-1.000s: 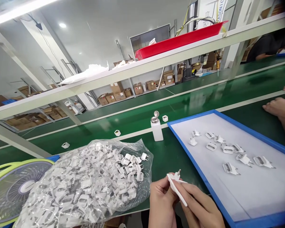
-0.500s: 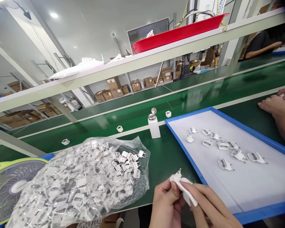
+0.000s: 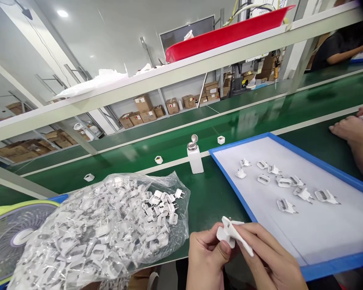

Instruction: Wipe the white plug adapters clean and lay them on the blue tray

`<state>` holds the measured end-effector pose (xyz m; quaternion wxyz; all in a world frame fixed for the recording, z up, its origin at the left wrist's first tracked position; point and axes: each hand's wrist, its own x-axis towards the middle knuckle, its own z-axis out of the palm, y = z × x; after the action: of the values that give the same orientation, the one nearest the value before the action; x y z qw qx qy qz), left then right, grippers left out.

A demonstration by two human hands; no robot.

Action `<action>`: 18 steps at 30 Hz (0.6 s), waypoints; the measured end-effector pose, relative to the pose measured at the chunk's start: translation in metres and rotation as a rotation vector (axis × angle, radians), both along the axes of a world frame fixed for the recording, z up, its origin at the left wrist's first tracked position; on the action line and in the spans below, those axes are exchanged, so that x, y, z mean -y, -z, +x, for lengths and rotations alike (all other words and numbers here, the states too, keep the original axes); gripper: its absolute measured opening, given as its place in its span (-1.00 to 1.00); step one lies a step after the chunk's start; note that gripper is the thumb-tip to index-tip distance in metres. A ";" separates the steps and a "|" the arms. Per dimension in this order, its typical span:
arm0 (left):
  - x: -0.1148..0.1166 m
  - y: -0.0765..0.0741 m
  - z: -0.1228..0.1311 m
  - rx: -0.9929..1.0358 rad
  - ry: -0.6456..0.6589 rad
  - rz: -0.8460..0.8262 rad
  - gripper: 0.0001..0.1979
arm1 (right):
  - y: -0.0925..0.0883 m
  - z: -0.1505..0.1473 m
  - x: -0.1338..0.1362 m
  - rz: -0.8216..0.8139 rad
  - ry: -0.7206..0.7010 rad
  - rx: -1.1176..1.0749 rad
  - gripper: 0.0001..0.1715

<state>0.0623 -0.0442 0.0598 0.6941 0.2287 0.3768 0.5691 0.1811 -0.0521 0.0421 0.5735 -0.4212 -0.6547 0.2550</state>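
Note:
My left hand (image 3: 204,259) pinches a small white plug piece (image 3: 224,232) at the bench's near edge. My right hand (image 3: 270,262) presses a folded white wipe (image 3: 241,241) against that piece. Just left of my hands lies a clear plastic bag (image 3: 103,229) heaped with several white plug pieces. To the right is a blue-rimmed tray (image 3: 230,177) with a white liner, where several plug pieces (image 3: 286,206) lie spread out.
A white pump bottle (image 3: 195,156) stands on the green bench beyond my hands. Small white parts (image 3: 159,160) ride the green belt behind it. A fan (image 3: 15,237) sits at the far left. Another person's hand (image 3: 352,133) rests at the right edge. A red tray (image 3: 230,34) sits on the overhead shelf.
I have turned the plug piece in my fingers, so its pins no longer point up, and the wipe now wraps over it. The small parts on the belt have drifted right.

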 end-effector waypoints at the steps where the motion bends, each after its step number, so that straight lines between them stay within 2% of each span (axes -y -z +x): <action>1: 0.000 0.000 0.000 0.000 0.000 0.005 -0.52 | 0.000 0.003 -0.003 0.015 -0.030 0.046 -0.57; 4: 0.000 0.001 0.002 0.039 0.006 -0.035 -0.52 | -0.001 0.011 -0.008 0.063 -0.058 0.139 -0.52; 6: 0.000 0.002 0.003 0.113 -0.007 -0.102 -0.55 | -0.002 0.015 -0.008 0.036 -0.038 0.121 -0.58; 9: -0.001 0.002 0.000 0.227 -0.016 -0.221 -0.64 | -0.002 0.018 -0.004 -0.144 0.000 -0.035 -0.73; 11: -0.002 0.001 -0.002 0.246 -0.022 -0.270 -0.69 | -0.003 0.018 -0.002 -0.304 0.099 -0.187 -0.71; 14: -0.003 0.003 0.000 0.195 -0.057 -0.256 -0.70 | -0.004 0.012 0.000 -0.410 0.182 -0.250 -0.67; 16: -0.003 0.008 0.004 0.092 -0.086 -0.189 -0.62 | -0.005 0.003 0.002 -0.418 0.130 -0.230 -0.65; 18: -0.004 0.015 0.007 -0.115 -0.155 -0.088 -0.54 | -0.005 -0.008 0.006 -0.437 0.087 -0.251 -0.61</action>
<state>0.0696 -0.0397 0.0450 0.6346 0.2007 0.4572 0.5899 0.1732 -0.0583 0.0472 0.5564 -0.5279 -0.4889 0.4157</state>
